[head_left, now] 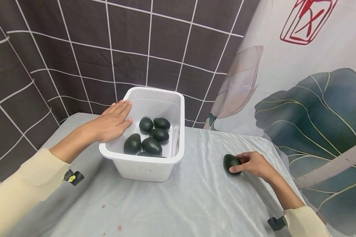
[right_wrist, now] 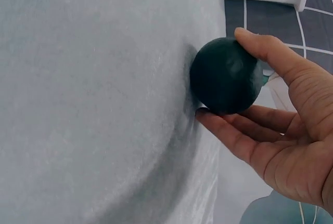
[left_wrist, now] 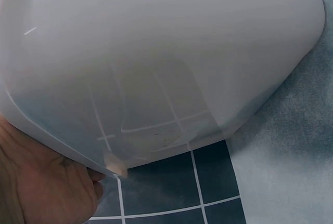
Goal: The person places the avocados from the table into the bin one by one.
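In the head view a dark green avocado [head_left: 231,164] is on the cloth-covered table at the right. My right hand [head_left: 253,165] pinches it between thumb and fingers; the right wrist view shows the thumb on top of the avocado [right_wrist: 225,76] and the fingers beneath. A white plastic bin [head_left: 145,164] stands left of centre with several avocados [head_left: 152,145] on its floor. Straight-fingered, my left hand [head_left: 114,121] rests across the bin's left rim. The left wrist view shows the palm [left_wrist: 49,187] against the bin's outer wall [left_wrist: 156,78].
Pale grey-blue cloth [head_left: 195,204] covers the table, with small reddish stains near the front. Behind hangs a dark curtain [head_left: 130,36] with a white grid. A white, leaf-printed fabric [head_left: 273,125] hangs at the right. Each sleeve has a small dark device at the wrist.
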